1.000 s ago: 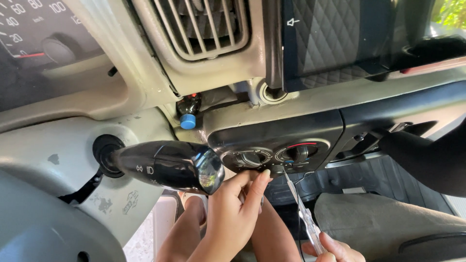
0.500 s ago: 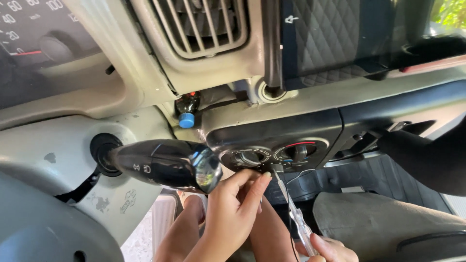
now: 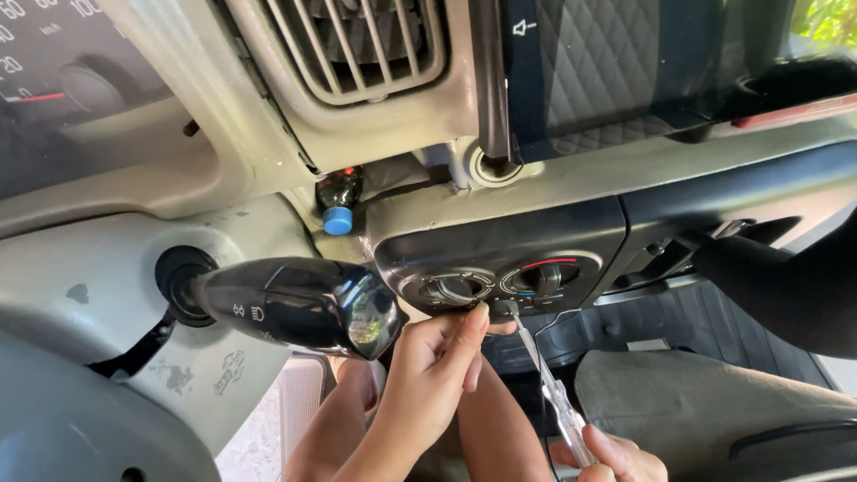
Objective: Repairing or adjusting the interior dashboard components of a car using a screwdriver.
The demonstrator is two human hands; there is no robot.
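The left hand [image 3: 435, 370] is raised to the lower edge of the black heater control panel [image 3: 500, 259], its fingertips pinched closed on something too small to make out just under the left dial [image 3: 451, 287]. The right hand [image 3: 616, 455], low and to the right of it, is closed around the clear handle of a screwdriver [image 3: 552, 393] whose tip angles up to the panel edge beside those fingertips. The tip looks liable to slip off and jab the nearby fingers or scratch the panel, and the black stalk lever [image 3: 295, 303] just left of the left hand could get knocked.
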